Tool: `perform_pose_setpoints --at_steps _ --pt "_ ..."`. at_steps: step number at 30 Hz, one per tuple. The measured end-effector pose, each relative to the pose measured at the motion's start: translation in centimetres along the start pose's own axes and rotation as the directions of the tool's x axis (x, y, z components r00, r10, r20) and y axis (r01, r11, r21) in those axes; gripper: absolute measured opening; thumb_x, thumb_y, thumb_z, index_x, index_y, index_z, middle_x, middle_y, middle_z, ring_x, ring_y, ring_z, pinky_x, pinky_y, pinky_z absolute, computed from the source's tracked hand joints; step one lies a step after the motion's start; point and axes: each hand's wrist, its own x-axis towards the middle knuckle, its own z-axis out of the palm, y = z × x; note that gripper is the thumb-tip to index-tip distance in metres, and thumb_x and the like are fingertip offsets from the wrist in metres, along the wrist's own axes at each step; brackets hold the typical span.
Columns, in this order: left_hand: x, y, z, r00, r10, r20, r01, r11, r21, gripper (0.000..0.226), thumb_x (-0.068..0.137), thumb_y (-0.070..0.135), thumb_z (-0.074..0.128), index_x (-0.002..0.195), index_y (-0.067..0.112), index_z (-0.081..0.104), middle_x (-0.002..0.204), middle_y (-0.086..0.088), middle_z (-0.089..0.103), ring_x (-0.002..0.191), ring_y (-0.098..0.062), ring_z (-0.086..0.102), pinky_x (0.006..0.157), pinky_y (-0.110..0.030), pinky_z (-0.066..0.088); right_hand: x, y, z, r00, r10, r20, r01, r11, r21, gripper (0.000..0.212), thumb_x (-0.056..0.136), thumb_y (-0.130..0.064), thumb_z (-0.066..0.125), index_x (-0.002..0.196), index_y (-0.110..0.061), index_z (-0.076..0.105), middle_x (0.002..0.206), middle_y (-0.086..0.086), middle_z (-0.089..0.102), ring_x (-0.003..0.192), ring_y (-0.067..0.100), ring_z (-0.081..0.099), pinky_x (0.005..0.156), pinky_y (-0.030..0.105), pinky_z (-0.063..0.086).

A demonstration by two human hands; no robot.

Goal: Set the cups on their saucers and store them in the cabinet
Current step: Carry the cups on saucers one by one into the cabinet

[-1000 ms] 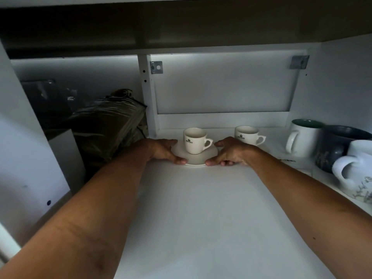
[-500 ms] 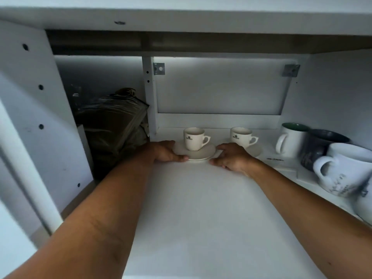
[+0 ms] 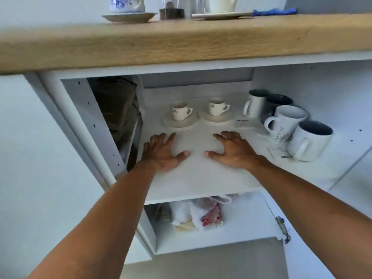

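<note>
Two small white espresso cups stand on white saucers at the back of the cabinet shelf (image 3: 201,178). The left cup (image 3: 180,112) sits on its saucer (image 3: 171,122); the right cup (image 3: 217,107) sits on its saucer (image 3: 225,118). My left hand (image 3: 163,151) and my right hand (image 3: 231,149) are spread flat, palms down, over the shelf in front of the saucers, apart from them and holding nothing.
Several larger mugs (image 3: 285,122) crowd the shelf's right side. A dark bag (image 3: 118,109) fills the compartment on the left. Plastic bags (image 3: 198,214) lie on the lower shelf. A wooden countertop (image 3: 181,43) above carries more crockery. The cabinet door hinge (image 3: 282,228) shows at lower right.
Both hands let go of the left saucer and drew back toward me. The view pulled back and up, so the countertop and lower shelf show now.
</note>
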Motion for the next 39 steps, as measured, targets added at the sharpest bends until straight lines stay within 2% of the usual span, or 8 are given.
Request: perform_pose_setpoints --at_steps 4,10,15,21,25,30,36,39 --pt "-6.5 0.8 -2.5 0.988 0.043 0.151 -0.048 0.999 0.025 0.09 0.083 0.082 0.029 0.155 0.036 0.002 0.164 0.003 0.006 0.15 -0.026 0.004 0.12 -0.048 0.012 -7.0 -1.6 -3.1 0.99 0.066 0.128 -0.069 0.997 0.023 0.096 0.08 -0.084 0.041 0.157 -0.03 0.02 0.165 0.004 0.015 0.151 0.025 0.011 0.118 0.044 0.023" --pt "-18.1 2.1 -11.3 0.934 0.173 0.312 -0.209 0.974 0.085 0.089 0.083 0.083 0.022 0.155 0.037 -0.001 0.166 0.002 -0.002 0.151 -0.028 -0.005 0.12 -0.049 0.01 -19.4 -5.2 -11.6 0.953 0.139 0.271 -0.16 0.986 0.055 0.094 0.081 -0.082 0.041 0.157 -0.031 0.017 0.165 0.002 0.015 0.152 0.022 0.008 0.119 0.044 0.023" --pt "-26.6 3.7 -19.1 0.916 0.254 0.312 -0.287 0.956 0.063 0.089 0.082 0.082 0.024 0.156 0.035 0.006 0.166 0.0 0.002 0.152 -0.03 -0.003 0.12 -0.051 0.014 -28.8 -8.5 -18.8 0.926 0.199 0.32 -0.224 0.974 0.041 0.097 0.079 -0.086 0.039 0.157 -0.032 0.017 0.166 0.002 0.013 0.153 0.023 0.006 0.119 0.047 0.021" --pt "-31.4 5.9 -25.3 0.911 0.289 0.295 -0.326 0.942 0.082 0.089 0.082 0.083 0.023 0.155 0.034 0.008 0.166 -0.001 0.005 0.152 -0.032 -0.002 0.12 -0.051 0.014 -35.1 -9.6 -25.1 0.88 0.231 0.416 -0.237 0.971 -0.039 0.106 0.073 -0.092 0.032 0.157 -0.035 0.003 0.167 0.002 0.003 0.153 0.027 -0.002 0.119 0.051 0.015" --pt "-32.3 8.0 -29.3 0.905 0.318 0.282 -0.351 0.933 0.076 0.089 0.082 0.084 0.02 0.155 0.036 0.004 0.166 0.0 0.005 0.152 -0.031 -0.004 0.12 -0.052 0.011 -36.7 -9.4 -29.1 0.877 0.227 0.423 -0.224 0.973 -0.056 0.108 0.071 -0.093 0.03 0.157 -0.036 -0.002 0.167 0.003 -0.004 0.153 0.028 -0.007 0.119 0.055 0.008" --pt "-31.0 10.5 -34.9 0.92 0.324 0.22 -0.337 0.941 0.022 0.089 0.083 0.083 0.023 0.156 0.036 0.003 0.166 0.0 0.006 0.152 -0.029 -0.008 0.12 -0.051 0.008 -36.0 -9.0 -34.4 0.908 0.191 0.373 -0.198 0.98 -0.02 0.105 0.073 -0.092 0.033 0.157 -0.037 0.0 0.167 0.0 -0.004 0.153 0.026 -0.009 0.119 0.053 0.012" --pt "-25.0 11.7 -39.7 0.939 0.325 0.114 -0.323 0.946 -0.039 0.088 0.083 0.082 0.029 0.155 0.038 0.005 0.165 0.001 0.01 0.152 -0.027 -0.005 0.119 -0.051 0.008 -29.9 -8.0 -40.4 0.943 0.153 0.295 -0.176 0.983 0.052 0.109 0.07 -0.094 0.035 0.157 -0.037 0.002 0.167 -0.005 -0.006 0.153 0.021 -0.008 0.118 0.053 0.022" --pt "-19.9 11.6 -41.3 0.954 0.288 0.076 -0.282 0.955 -0.088 0.087 0.081 0.081 0.032 0.154 0.039 0.009 0.163 0.001 0.016 0.152 -0.027 0.002 0.119 -0.05 0.013 -25.1 -7.7 -42.9 0.951 0.172 0.258 -0.21 0.969 0.127 0.102 0.076 -0.086 0.046 0.157 -0.038 0.005 0.167 -0.005 -0.004 0.153 0.02 -0.006 0.118 0.052 0.017"
